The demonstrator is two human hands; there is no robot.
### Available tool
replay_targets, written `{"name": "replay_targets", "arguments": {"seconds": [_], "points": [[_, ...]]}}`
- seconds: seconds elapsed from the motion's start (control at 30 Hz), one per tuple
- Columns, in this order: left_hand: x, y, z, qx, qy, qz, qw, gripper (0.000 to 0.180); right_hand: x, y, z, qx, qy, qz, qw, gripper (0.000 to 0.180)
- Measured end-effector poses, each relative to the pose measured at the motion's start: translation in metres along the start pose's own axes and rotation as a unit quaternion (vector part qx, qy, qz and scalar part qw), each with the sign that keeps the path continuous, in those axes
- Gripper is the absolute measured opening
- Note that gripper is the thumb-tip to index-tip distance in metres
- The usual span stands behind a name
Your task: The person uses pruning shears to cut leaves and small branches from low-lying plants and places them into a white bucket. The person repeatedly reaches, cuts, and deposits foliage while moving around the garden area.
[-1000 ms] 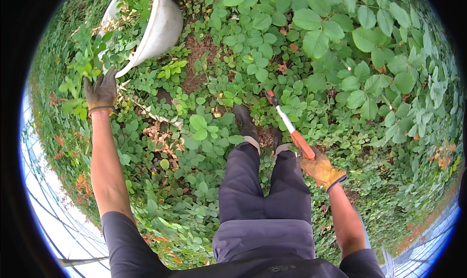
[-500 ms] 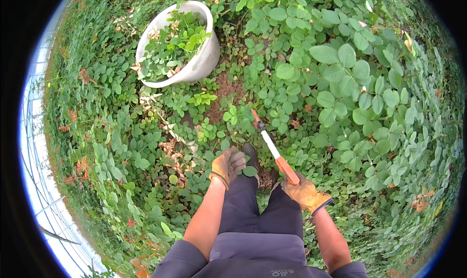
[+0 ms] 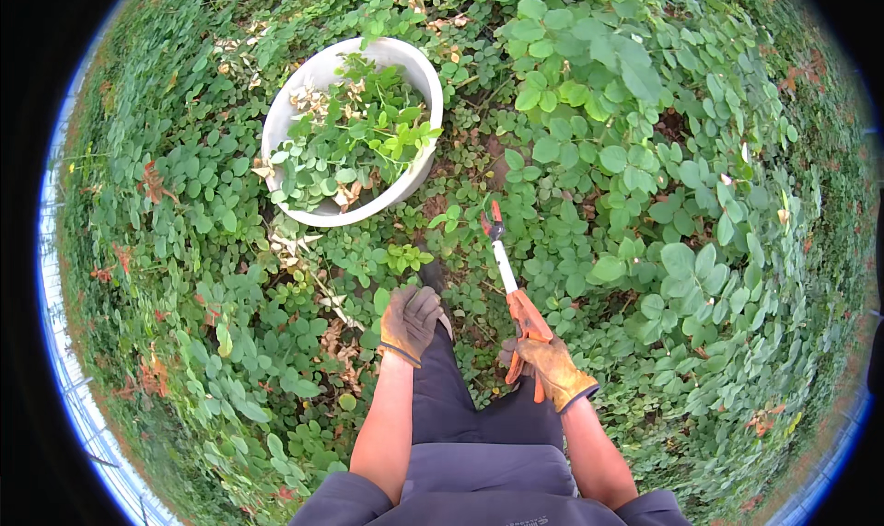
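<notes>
My right hand (image 3: 550, 365), in a yellow and grey work glove, is wrapped round the orange handles of a long-reach pruner (image 3: 504, 266). Its white shaft points away from me, and the red jaws (image 3: 494, 217) at its far end stand apart among low leaves. To the left, my gloved left hand (image 3: 411, 321) is closed, back of the glove upward. A green leaf of a sprig (image 3: 381, 300) sticks out beside its fingers; the stem is hidden by the glove. Beyond it stands a pale round tub (image 3: 428, 162), tilted toward me, holding cut leafy stems (image 3: 368, 139) and some dry leaves.
Dense leafy bushes (image 3: 635, 157) surround me, taller on the right. Dry, pale leaves (image 3: 343, 346) lie on the ground left of my legs. My dark trousers (image 3: 442, 388) show below my hands. A pale framed structure (image 3: 83, 406) runs along the far left rim.
My left hand has drawn left with the sprig. The pruner's handles and jaws have spread apart, and my right hand sits slightly further left. The tub appears lower and further right as the view shifts.
</notes>
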State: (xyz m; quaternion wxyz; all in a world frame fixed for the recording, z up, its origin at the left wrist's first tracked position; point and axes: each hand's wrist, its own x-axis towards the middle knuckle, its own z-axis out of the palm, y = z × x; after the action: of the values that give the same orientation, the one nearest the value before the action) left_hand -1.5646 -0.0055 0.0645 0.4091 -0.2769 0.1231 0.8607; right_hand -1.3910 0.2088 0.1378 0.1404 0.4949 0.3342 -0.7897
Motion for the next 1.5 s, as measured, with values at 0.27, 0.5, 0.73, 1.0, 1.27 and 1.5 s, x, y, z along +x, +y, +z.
{"name": "replay_targets", "arguments": {"seconds": [0.27,0.5,0.73,1.0,1.27,1.5], "points": [[0.119,0.176,-0.010,0.043,0.339,0.086,0.936,0.114,0.061,-0.044,0.141,0.109,-0.029,0.075,0.991,0.045],[0.171,0.228,-0.017,0.068,0.245,0.055,0.965,0.065,0.058,-0.085,0.171,0.072,0.057,0.062,0.994,0.046],[0.202,0.285,0.026,0.163,0.397,0.046,0.902,0.072,0.043,-0.139,0.126,-0.067,0.176,0.011,0.982,0.041],[0.251,0.326,0.085,0.207,0.414,-0.018,0.886,0.068,0.083,-0.192,0.111,-0.199,0.224,0.043,0.953,0.046],[0.238,0.343,0.125,0.206,0.427,0.122,0.872,0.031,0.103,-0.252,0.114,-0.259,0.178,0.068,0.947,0.047],[0.098,0.420,0.286,0.211,0.398,0.201,0.870,0.046,0.127,-0.276,0.123,-0.345,0.183,0.138,0.910,0.052]]}}
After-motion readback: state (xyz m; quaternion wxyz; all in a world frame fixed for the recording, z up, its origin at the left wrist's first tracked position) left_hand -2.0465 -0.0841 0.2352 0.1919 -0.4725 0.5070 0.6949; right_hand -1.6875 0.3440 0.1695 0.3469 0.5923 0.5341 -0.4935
